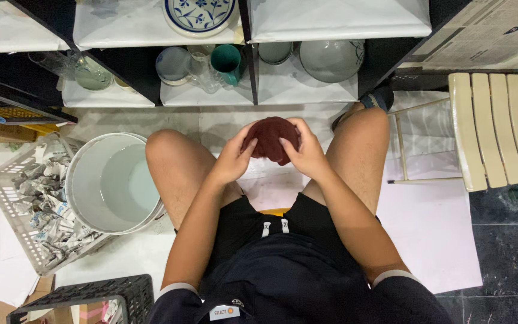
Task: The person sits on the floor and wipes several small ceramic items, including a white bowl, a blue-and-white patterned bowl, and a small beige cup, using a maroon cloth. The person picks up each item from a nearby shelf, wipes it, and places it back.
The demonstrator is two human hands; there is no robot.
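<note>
Item: dark red rounded object [271, 139], cloth-like in surface, exact kind unclear. Location: held in the air between my 2 knees, above the white-papered floor [427, 222], in front of the low shelf [307, 90].

My left hand [234, 157]: fingers curled closed on the object's left side, thumb up against it. My right hand [304, 151]: fingers wrapped over the top and right side, gripping. Both hands touch it; the object sits between them, its lower edge showing between my thumbs.

Orientation: roughly round dome, no clear long axis or pointing direction.

Nearby: white bucket [115, 183] beside my left knee; cream slatted chair [493, 129] to my right.
</note>
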